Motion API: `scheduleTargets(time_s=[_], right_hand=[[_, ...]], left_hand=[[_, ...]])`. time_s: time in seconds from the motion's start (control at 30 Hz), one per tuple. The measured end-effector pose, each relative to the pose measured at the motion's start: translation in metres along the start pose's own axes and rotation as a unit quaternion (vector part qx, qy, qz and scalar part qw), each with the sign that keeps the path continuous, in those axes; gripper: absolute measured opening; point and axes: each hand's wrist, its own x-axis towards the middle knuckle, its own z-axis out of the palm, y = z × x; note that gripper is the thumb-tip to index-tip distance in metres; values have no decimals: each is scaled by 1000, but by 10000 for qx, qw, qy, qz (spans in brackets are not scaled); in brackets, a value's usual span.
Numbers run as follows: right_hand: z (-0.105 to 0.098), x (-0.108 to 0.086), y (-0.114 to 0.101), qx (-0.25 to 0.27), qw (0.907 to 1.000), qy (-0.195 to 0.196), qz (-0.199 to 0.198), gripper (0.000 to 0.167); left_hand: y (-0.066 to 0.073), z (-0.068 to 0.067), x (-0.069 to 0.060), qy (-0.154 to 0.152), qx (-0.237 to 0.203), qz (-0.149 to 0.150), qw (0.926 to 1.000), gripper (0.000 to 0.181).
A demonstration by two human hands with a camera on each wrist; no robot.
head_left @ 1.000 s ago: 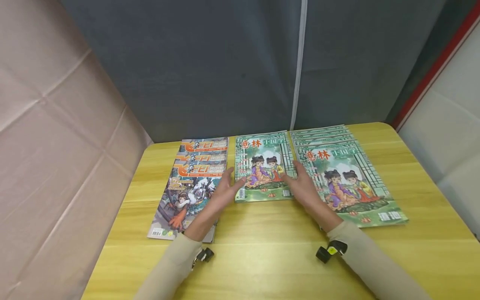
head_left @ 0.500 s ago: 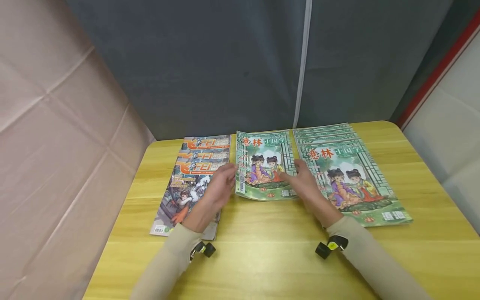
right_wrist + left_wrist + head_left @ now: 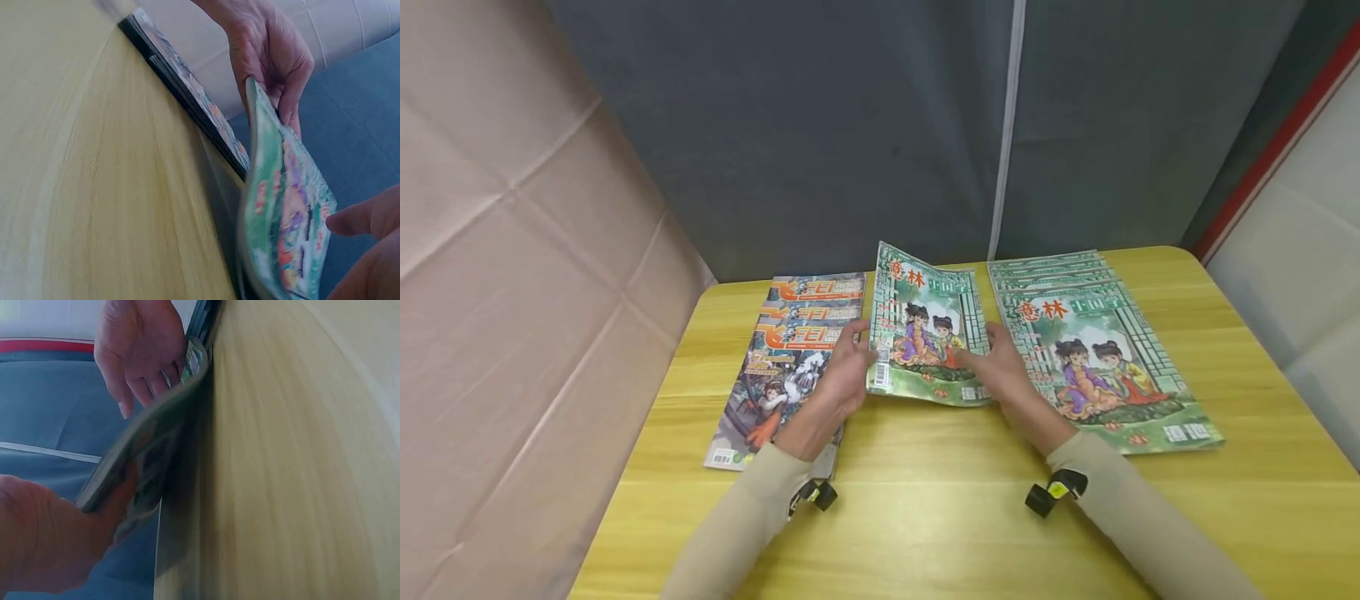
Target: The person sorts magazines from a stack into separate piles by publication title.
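A green magazine [image 3: 928, 321] with two cartoon figures on its cover is bowed, its left side raised above the table. My left hand [image 3: 844, 375] grips that left edge, thumb on the cover and fingers underneath, as the right wrist view shows. Along the right edge lies my right hand [image 3: 1006, 371], its thumb over the cover. In the left wrist view the right hand [image 3: 140, 347] has straight fingers at the magazine's low side, partly hidden by it. Whether the magazine is a single copy or several is unclear.
To the right, several matching green magazines [image 3: 1108, 367] lie overlapped in a stepped row. Dark comic magazines [image 3: 775, 392] overlap at the left, partly under my left forearm. A grey cloth partition [image 3: 850, 150] stands behind the yellow wooden table [image 3: 917, 500].
My left hand has closed on the green magazine's left edge and raised that side, so the magazine now bows. The right hand has stayed at the right edge.
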Motion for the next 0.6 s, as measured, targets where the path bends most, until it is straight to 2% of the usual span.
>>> scheduleTargets(time_s=[0.17,0.27,0.37,0.47,0.6], right_hand=[[3,0,-2,294,9996,43,-14,93],[-3,-6,-6,576,9983,28,-15,91],[-16,-15,-11,770,9969,100,-106,87],[-34,-22,-16,941,9950,198,-279,82],[-58,-24,-17,1133,9920,379,-416,79]], left_hand=[[9,-1,-13,135,-36,595,9981,62],[15,3,-22,-125,-33,981,9951,61],[18,11,-30,-423,-141,1222,9915,61],[17,21,-33,-672,-249,1373,9879,68],[11,39,-32,-977,-358,1481,9835,82]])
